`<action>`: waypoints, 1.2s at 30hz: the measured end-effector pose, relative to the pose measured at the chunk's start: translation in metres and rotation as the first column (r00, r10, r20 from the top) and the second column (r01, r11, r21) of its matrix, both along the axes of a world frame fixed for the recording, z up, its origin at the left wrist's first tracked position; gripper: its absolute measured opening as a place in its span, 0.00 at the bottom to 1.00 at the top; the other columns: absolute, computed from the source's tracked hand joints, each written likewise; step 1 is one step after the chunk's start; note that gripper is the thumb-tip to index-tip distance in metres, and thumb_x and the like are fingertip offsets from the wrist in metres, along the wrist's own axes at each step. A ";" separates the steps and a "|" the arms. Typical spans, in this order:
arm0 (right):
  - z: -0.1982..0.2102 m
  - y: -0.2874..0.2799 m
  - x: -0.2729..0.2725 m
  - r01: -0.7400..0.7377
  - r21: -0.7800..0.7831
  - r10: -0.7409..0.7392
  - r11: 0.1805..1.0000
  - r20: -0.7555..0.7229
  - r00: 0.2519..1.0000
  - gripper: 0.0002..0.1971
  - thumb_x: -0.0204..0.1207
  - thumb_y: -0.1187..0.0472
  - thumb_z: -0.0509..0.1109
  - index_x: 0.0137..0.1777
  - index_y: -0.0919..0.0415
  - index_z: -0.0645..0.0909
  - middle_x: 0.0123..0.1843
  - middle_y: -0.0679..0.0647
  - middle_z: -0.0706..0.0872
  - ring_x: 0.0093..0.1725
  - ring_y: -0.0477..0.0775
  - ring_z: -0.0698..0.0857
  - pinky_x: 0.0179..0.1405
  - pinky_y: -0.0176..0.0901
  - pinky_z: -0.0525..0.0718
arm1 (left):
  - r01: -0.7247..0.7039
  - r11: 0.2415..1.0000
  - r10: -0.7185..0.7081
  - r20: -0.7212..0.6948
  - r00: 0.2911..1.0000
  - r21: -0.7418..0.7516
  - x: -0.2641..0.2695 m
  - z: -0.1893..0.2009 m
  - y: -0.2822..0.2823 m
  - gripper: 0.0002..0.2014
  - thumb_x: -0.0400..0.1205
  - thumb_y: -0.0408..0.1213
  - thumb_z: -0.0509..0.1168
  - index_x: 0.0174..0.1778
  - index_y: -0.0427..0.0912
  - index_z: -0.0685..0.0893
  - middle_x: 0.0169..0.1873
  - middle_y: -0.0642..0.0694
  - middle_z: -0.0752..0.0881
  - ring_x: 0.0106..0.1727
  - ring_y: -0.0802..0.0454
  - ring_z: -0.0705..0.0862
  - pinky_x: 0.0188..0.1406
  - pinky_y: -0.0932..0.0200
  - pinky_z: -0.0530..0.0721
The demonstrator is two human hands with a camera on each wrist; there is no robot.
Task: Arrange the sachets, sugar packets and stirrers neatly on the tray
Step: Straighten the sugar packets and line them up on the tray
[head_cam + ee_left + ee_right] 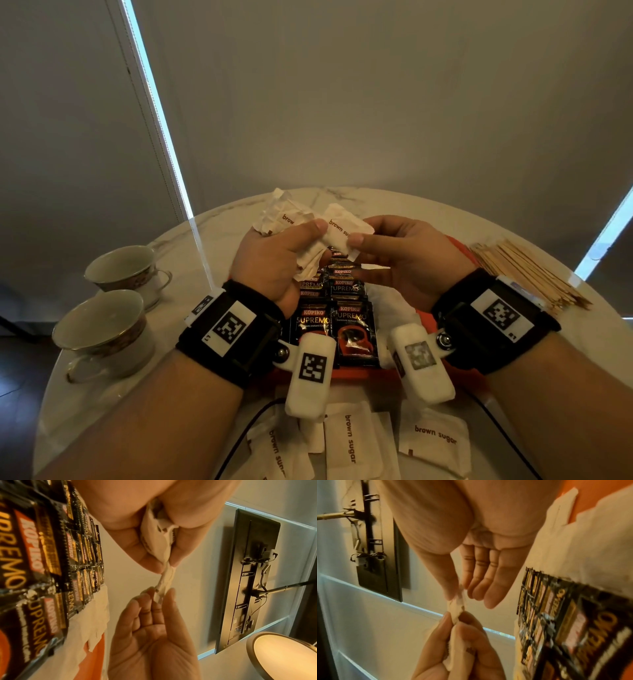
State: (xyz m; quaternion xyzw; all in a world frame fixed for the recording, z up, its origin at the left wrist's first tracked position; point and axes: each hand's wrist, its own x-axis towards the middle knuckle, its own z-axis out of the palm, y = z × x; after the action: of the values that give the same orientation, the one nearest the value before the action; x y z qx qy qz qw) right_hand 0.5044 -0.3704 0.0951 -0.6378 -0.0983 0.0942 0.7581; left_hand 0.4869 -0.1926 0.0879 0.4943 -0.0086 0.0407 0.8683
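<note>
We see a marble table point(394, 202) bearing an orange tray point(383, 374) of sachets point(354, 329); stirrers point(527, 274) lie right, cups point(102, 325) left, both hidden from the wrist views. Above the tray, our left hand point(274, 260) clutches crumpled packets point(284, 214); our right hand point(404, 253) pinches one packet point(337, 228) with them.

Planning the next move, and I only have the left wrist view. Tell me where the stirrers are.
Observer: The stirrers lie piled on the table, right of the tray, not on it.
Operator: Report the loose sugar packets.
Observer: Several packets lie flat at the table's near edge, in front of the tray.
Operator: List what else is on the table.
Observer: Two cups stand at the left.
</note>
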 end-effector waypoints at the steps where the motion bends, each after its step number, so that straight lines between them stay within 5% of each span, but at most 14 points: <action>1: 0.000 0.001 -0.001 -0.003 0.013 0.003 1.000 -0.010 1.000 0.11 0.71 0.66 0.78 0.53 0.65 0.86 0.48 0.61 0.93 0.43 0.55 0.91 0.42 0.47 0.92 | 0.002 1.000 -0.002 -0.005 1.000 -0.014 0.000 0.000 0.000 0.14 0.81 0.25 0.72 0.61 0.24 0.83 0.55 0.22 0.89 0.55 0.22 0.91 0.56 0.25 0.89; 5: 0.008 -0.010 0.009 0.183 0.058 -0.183 0.981 0.004 0.983 0.04 0.78 0.70 0.75 0.50 0.62 0.85 0.38 0.55 0.91 0.34 0.49 0.89 0.36 0.44 0.90 | -0.015 0.999 0.016 -0.038 0.999 0.035 0.003 -0.002 0.002 0.04 0.80 0.28 0.74 0.43 0.30 0.88 0.39 0.34 0.91 0.37 0.40 0.90 0.34 0.50 0.91; 10: -0.007 -0.065 0.050 0.441 -0.232 -0.471 0.867 -0.089 0.878 0.06 0.79 0.71 0.72 0.49 0.60 0.85 0.38 0.57 0.85 0.27 0.48 0.83 0.33 0.43 0.84 | -0.034 0.998 0.038 -0.073 0.997 0.054 0.004 -0.002 0.004 0.04 0.81 0.29 0.74 0.44 0.32 0.87 0.35 0.37 0.90 0.31 0.45 0.89 0.27 0.55 0.87; 14: -0.028 -0.096 0.074 0.374 -0.521 -0.530 0.768 -0.188 0.827 0.07 0.76 0.67 0.76 0.53 0.66 0.86 0.50 0.62 0.90 0.43 0.59 0.87 0.56 0.58 0.87 | -0.036 0.999 0.039 -0.084 0.996 0.039 0.002 0.002 0.003 0.03 0.81 0.28 0.74 0.43 0.33 0.88 0.36 0.36 0.90 0.32 0.44 0.88 0.26 0.56 0.87; 19: -0.035 -0.094 0.083 0.319 -0.663 -0.581 0.678 -0.218 0.784 0.09 0.71 0.65 0.81 0.50 0.67 0.89 0.43 0.62 0.92 0.41 0.59 0.85 0.44 0.53 0.83 | -0.043 0.998 0.046 -0.076 0.996 0.050 0.000 0.004 0.003 0.04 0.82 0.27 0.73 0.41 0.34 0.87 0.33 0.39 0.90 0.29 0.47 0.89 0.24 0.58 0.86; 25: -0.025 -0.083 0.081 0.234 -0.763 -0.551 0.602 -0.186 0.813 0.06 0.78 0.63 0.77 0.43 0.66 0.87 0.34 0.57 0.86 0.35 0.54 0.82 0.38 0.45 0.80 | -0.052 0.997 0.056 -0.073 0.996 0.058 0.002 0.004 0.005 0.12 0.82 0.26 0.73 0.32 0.38 0.90 0.32 0.39 0.90 0.29 0.48 0.89 0.23 0.59 0.86; 27: -0.026 -0.084 0.082 0.231 -0.770 -0.537 0.595 -0.167 0.827 0.07 0.79 0.63 0.76 0.48 0.68 0.88 0.38 0.59 0.88 0.37 0.55 0.83 0.38 0.46 0.82 | -0.056 0.997 0.061 -0.076 0.995 0.057 0.003 0.003 0.005 0.10 0.81 0.27 0.73 0.34 0.38 0.89 0.32 0.39 0.90 0.29 0.48 0.89 0.23 0.59 0.86; 30: -0.029 -0.087 0.081 0.300 -0.721 -0.553 0.625 -0.138 0.821 0.08 0.77 0.64 0.77 0.52 0.67 0.89 0.46 0.63 0.91 0.45 0.62 0.88 0.63 0.59 0.88 | -0.060 0.996 0.064 -0.077 0.995 0.062 0.003 0.003 0.005 0.05 0.82 0.27 0.73 0.40 0.35 0.88 0.32 0.39 0.89 0.28 0.48 0.89 0.23 0.59 0.85; 32: -0.031 -0.089 0.081 0.373 -0.666 -0.570 0.646 -0.096 0.816 0.06 0.74 0.66 0.77 0.49 0.65 0.88 0.48 0.63 0.91 0.51 0.66 0.91 0.63 0.65 0.88 | -0.058 0.996 0.063 -0.075 0.995 0.068 0.003 0.003 0.005 0.04 0.82 0.27 0.73 0.41 0.36 0.88 0.32 0.39 0.89 0.28 0.49 0.89 0.23 0.59 0.86; 36: -0.028 -0.079 0.074 0.348 -0.597 -0.534 0.723 -0.163 0.830 0.06 0.81 0.65 0.73 0.49 0.70 0.86 0.38 0.61 0.88 0.37 0.58 0.85 0.52 0.51 0.85 | -0.055 0.996 0.062 -0.099 0.993 0.068 0.005 0.002 0.003 0.04 0.83 0.29 0.73 0.42 0.36 0.88 0.32 0.40 0.90 0.31 0.48 0.90 0.26 0.57 0.89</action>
State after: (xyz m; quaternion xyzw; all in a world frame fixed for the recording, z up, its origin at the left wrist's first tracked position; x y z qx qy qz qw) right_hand 0.5786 -0.4496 0.0676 -0.8058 0.2153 0.0358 0.5506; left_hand 0.4919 -0.1894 0.0900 0.5240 0.0485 0.0406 0.8494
